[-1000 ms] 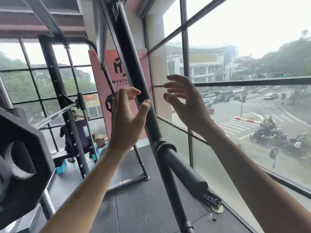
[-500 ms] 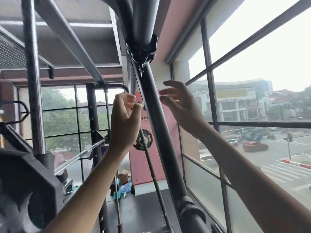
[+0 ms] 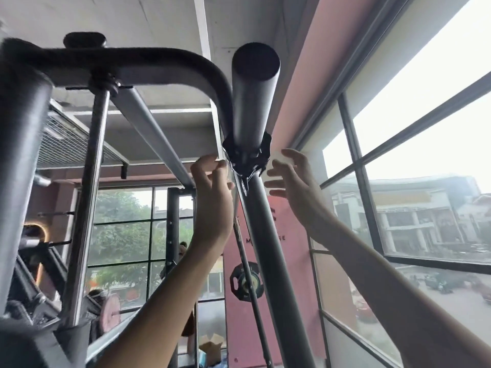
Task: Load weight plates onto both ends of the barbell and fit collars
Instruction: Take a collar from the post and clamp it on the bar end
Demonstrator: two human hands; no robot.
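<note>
A thick dark barbell [image 3: 261, 235] stands nearly upright in front of me, its round sleeve end [image 3: 255, 62] pointing at the ceiling. A ragged black collar [image 3: 247, 158] wraps it below the sleeve. My left hand [image 3: 212, 200] is raised just left of the collar with fingers curled and fingertips at its left edge; whether it grips the collar I cannot tell. On the other side, my right hand [image 3: 292, 187] is held up with fingers spread, holding nothing. A black weight plate [image 3: 245, 282] hangs on a thin bar farther back.
A curved black rack tube [image 3: 132, 65] and steel uprights [image 3: 82, 208] crowd the left and overhead. Large windows [image 3: 398, 208] run along the right. A pink plate [image 3: 110, 314], a person [image 3: 98, 296] and a cardboard box [image 3: 211, 346] are low in the background.
My view has tilted sharply upward along the bar. Both hands have risen from the shaft to the black collar below the top sleeve, and the left fingers have curled in.
</note>
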